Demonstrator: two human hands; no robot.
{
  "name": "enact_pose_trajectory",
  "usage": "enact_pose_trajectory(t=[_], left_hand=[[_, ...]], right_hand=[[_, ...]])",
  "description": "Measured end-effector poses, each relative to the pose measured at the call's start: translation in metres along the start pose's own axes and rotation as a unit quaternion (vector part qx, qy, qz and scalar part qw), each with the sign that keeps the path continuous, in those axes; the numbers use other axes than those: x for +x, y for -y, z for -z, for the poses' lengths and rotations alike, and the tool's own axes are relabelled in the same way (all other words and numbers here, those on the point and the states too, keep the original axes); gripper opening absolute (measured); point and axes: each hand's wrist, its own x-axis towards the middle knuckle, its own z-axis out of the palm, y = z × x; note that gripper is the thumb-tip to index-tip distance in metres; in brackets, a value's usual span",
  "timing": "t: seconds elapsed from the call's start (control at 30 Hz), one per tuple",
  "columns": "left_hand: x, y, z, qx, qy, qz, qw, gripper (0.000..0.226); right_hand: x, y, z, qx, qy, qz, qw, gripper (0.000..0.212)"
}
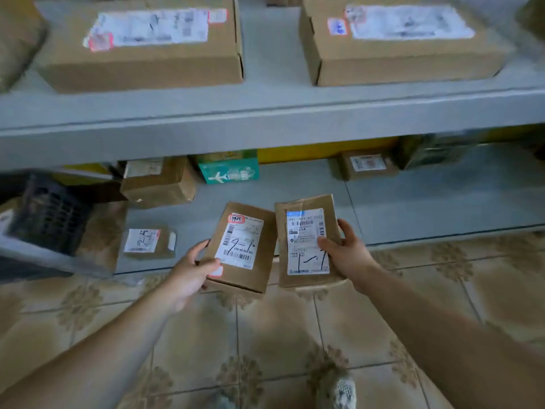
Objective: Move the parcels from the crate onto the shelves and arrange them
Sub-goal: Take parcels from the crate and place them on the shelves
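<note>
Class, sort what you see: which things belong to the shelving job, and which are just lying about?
Job: left hand, left parcel, right hand, right parcel, dark crate, lower shelf.
Lying about: green box, grey shoe, floor tiles.

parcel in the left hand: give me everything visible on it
The parcel is a small closed brown cardboard box, face up, tilted right. Its white shipping label carries barcodes, a red-framed stamp and black handwriting like "9-1". The left hand grips its lower left corner, thumb on top, holding it before the lower shelf. Its upper right corner meets or nearly meets the second parcel in the right hand.
</note>
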Motion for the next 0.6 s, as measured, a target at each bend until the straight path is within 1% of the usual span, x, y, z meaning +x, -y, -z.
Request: enact_pose_trajectory(t=[0.13, 0.23, 0.37, 0.43, 0.5, 0.6], left_hand=[[0.093, 0.051, -0.017, -0.013, -0.011, -0.014, 1.0, 0.052], [0.153, 0.08, -0.03, -0.028, -0.005, -0.036, 0.999, 0.05], [0.217, 0.105, -0.038, -0.055, 0.0, -0.059, 0.997, 0.044], [0.244, 0.114, -0.038, -0.044, 0.002, -0.072, 0.996, 0.041], [0.263, 0.117, -0.038, -0.039, -0.002, -0.098, 0.994, 0.042], [0.287, 0.119, -0.037, 0.006, -0.045, -0.118, 0.992, 0.049]], right_hand=[[0.088, -0.042, -0.028, 0.02, 0.007, 0.013, 1.0, 0.058], [0.142, -0.065, -0.044, 0.004, 0.007, 0.036, 0.999, 0.061], [0.201, -0.089, -0.059, -0.055, -0.014, 0.075, 0.996, 0.068], [0.224, -0.098, -0.061, -0.066, -0.031, 0.089, 0.993, 0.07], [0.243, -0.103, -0.061, -0.069, -0.038, 0.1, 0.992, 0.071], [0.26, -0.107, -0.06, -0.05, -0.041, 0.115, 0.991, 0.067]])
